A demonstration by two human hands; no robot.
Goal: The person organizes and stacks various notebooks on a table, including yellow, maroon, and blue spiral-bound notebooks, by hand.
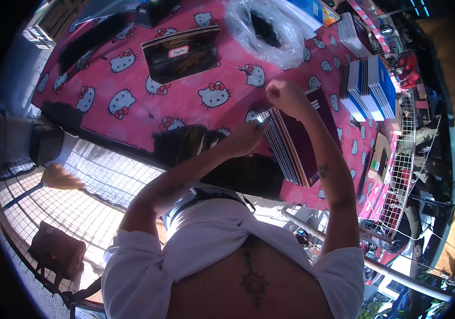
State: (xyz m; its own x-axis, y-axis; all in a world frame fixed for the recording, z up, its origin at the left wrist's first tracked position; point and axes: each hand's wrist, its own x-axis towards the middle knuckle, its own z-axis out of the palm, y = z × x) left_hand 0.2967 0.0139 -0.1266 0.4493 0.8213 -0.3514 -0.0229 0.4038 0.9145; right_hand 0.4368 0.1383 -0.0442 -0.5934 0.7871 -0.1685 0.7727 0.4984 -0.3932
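Observation:
A stack of spiral notebooks [304, 133] with dark maroon covers lies on the table in front of me, its coil bindings facing left. At the far left corner of that stack, my left hand [246, 139] is closed, fingertips against the coiled edges. My right hand [289, 98] is raised just beyond the stack's far end. Its fingers are curled into a pinch, and whatever may be between them is too small to make out. My right forearm passes over the notebooks and hides part of the top cover.
A pink cartoon-print cloth [105, 127] covers the table. On it are a dark brown pouch [182, 56], a clear plastic roll [291, 45], blue-covered notebooks [379, 90] and a cardboard box [380, 158]. A broom [62, 178] and a brown bag [57, 251] are at the lower left.

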